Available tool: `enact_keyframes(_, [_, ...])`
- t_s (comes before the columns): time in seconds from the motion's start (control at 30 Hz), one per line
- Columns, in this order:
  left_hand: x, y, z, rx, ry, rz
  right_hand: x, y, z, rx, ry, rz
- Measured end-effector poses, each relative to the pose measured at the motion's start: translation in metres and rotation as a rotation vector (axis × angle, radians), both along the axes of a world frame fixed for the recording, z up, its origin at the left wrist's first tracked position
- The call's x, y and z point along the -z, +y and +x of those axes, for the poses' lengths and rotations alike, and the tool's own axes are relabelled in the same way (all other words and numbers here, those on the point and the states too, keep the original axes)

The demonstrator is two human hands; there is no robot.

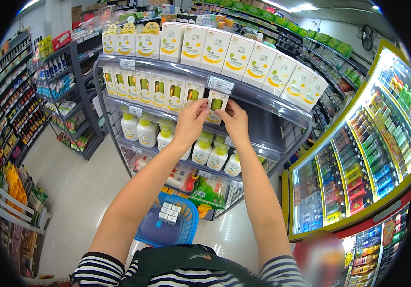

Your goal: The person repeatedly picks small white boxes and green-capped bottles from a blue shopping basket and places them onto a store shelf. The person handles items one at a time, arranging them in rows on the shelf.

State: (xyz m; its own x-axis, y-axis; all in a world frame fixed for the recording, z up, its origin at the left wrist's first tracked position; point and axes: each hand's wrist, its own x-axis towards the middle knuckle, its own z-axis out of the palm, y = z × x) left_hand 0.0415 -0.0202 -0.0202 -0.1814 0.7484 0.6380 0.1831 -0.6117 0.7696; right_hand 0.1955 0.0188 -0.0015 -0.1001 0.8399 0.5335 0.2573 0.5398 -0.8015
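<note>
Between my two hands stands a small white carton with a green window, upright on the second shelf, below a price-tag holder. My right hand grips its right side, thumb across the front. At its left edge, the fingertips of my left hand pinch the carton. A row of matching windowed cartons runs along the shelf to the left. Dark shelf board shows to the right. Larger white boxes line the top shelf, and white pump bottles with yellow-green caps stand below.
On the floor before me, a blue plastic basket holds several small white boxes. Lit drink coolers stand at right. A dark rack of packets is at left. Bagged goods lie on the lowest shelf.
</note>
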Motion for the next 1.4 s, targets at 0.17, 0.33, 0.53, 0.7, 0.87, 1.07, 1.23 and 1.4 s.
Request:
enact_keyframes(0.17, [-0.001, -0.004, -0.003, 0.004, -0.006, -0.011, 0.004, 0.005, -0.003, -0.019, -0.003, -0.033])
enact_keyframes(0.33, [-0.001, -0.006, -0.006, -0.045, 0.057, -0.012, 0.005, 0.006, -0.011, -0.022, -0.003, -0.036])
enact_keyframes(0.53, [0.002, -0.009, -0.009, -0.082, 0.119, -0.006, 0.000, 0.001, -0.015, -0.003, -0.030, -0.065])
enact_keyframes(0.7, [0.009, -0.018, -0.014, -0.084, 0.161, 0.007, 0.011, -0.023, -0.017, 0.244, -0.104, 0.206])
enact_keyframes(0.87, [0.045, -0.051, -0.032, 0.069, 0.161, -0.101, 0.059, -0.082, -0.020, 0.109, -0.232, 0.362])
enact_keyframes(1.07, [0.153, -0.097, -0.049, 0.131, 0.247, -0.436, 0.183, -0.127, -0.043, -0.126, -0.246, -0.060])
enact_keyframes(1.23, [0.289, -0.133, -0.072, 0.119, 0.381, -0.683, 0.325, -0.149, -0.058, -0.265, -0.381, -0.383])
enact_keyframes(1.4, [0.421, -0.179, -0.077, 0.153, 0.742, -0.897, 0.436, -0.185, -0.057, -0.285, -0.852, -0.456])
